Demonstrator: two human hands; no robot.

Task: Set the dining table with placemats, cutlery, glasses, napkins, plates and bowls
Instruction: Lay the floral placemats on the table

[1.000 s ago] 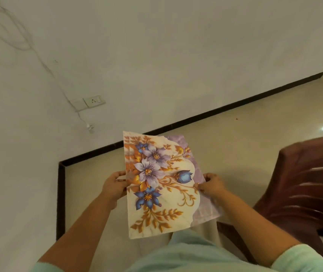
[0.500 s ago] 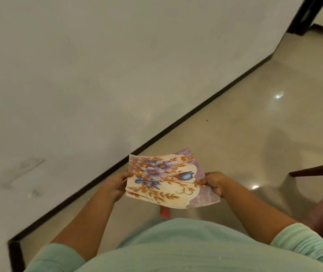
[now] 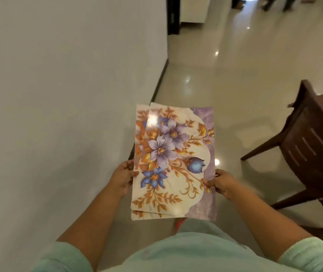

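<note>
Under me there is a glossy cream tile floor (image 3: 241,91) that reflects the ceiling lights as small bright spots. A dark wooden chair (image 3: 311,148) stands on it at my right side, its legs touching the tiles. A black skirting strip (image 3: 159,81) runs along the floor at the foot of the white wall (image 3: 58,95) on my left.

No readable text, label, brand, number or sign anywhere, glossy cream-and-lilac floral placemats (image 3: 173,163) printed only with purple and blue flowers and golden leaves
</note>
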